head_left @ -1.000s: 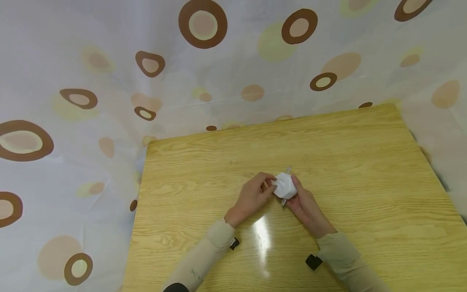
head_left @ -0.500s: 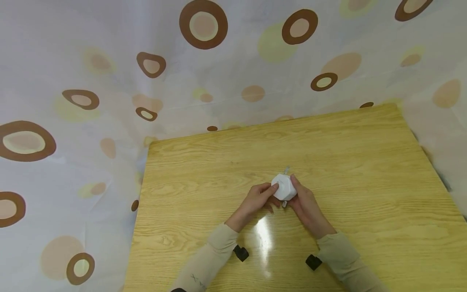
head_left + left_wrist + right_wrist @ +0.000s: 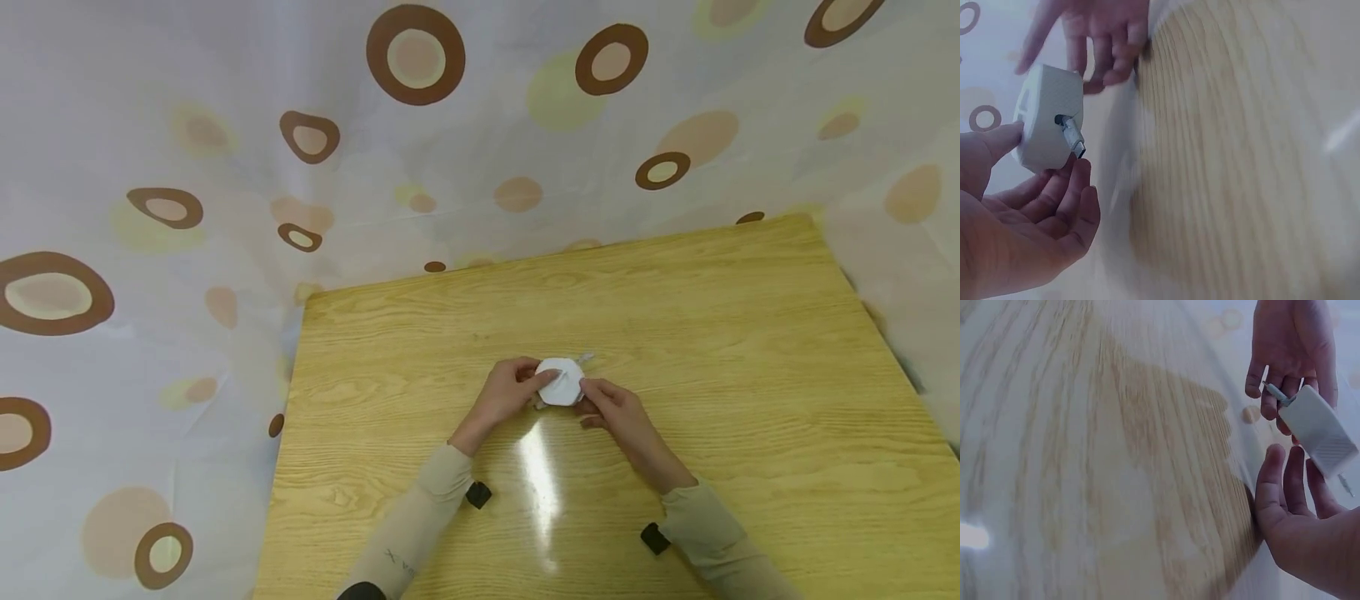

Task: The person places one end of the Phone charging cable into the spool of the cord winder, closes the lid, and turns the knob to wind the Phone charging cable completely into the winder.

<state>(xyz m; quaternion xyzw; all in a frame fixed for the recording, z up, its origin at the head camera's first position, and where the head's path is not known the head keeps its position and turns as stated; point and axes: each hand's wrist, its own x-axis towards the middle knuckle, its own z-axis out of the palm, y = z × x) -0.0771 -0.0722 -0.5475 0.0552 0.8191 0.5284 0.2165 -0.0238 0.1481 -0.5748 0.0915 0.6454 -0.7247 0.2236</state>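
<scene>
Just above the table, both hands hold a white retractable cable reel (image 3: 558, 383) with a many-sided case. My left hand (image 3: 504, 396) grips its left side, thumb lying on the flat face and other fingers beneath. Thumb and forefinger of my right hand (image 3: 618, 417) pinch the right edge, the remaining fingers loosely bent below. In the left wrist view, a small metal-tipped plug (image 3: 1072, 136) pokes from a hole in the case's side. The right wrist view shows a plug (image 3: 1277, 392) at one end and another plug tip (image 3: 1345, 484) at the opposite end.
A wood-grain table (image 3: 420, 333) lies under the hands, with a bright light reflection in front of them. Behind it and to its left hangs a pale curtain (image 3: 465, 142) patterned with brown rings. A black wrist camera (image 3: 478, 494) hangs at the left cuff.
The reel has moved left and turned, its face now upward. My left hand has gone from touching the face to gripping the side; the right has shifted from cradling it to pinching its edge.
</scene>
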